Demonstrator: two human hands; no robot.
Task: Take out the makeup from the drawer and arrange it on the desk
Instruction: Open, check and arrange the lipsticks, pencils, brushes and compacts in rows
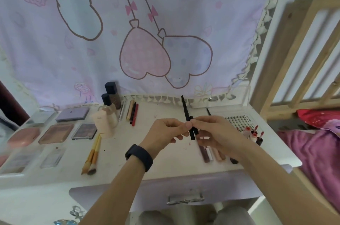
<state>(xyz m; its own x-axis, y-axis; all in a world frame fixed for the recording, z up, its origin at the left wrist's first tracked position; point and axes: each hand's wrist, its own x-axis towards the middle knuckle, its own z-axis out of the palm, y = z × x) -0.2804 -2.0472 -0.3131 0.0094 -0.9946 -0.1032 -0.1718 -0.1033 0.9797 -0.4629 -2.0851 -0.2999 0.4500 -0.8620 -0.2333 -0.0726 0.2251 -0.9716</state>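
Above the middle of the desk point(147, 155) both hands meet on a thin black pencil point(185, 109), perhaps an eyeliner, though blur hides the detail; the left hand point(163, 132) pinches it with thumb and forefinger, the right hand point(215, 132) curls round its lower part; its free end points to 12 o'clock. Palettes point(84, 131) lie at 9 o'clock, brushes point(92, 155) at 8 o'clock, bottles point(108, 114) at 11 o'clock, lip tubes point(209, 153) at 3 o'clock under the right hand; the drawer point(128, 193) sits at 6 o'clock.
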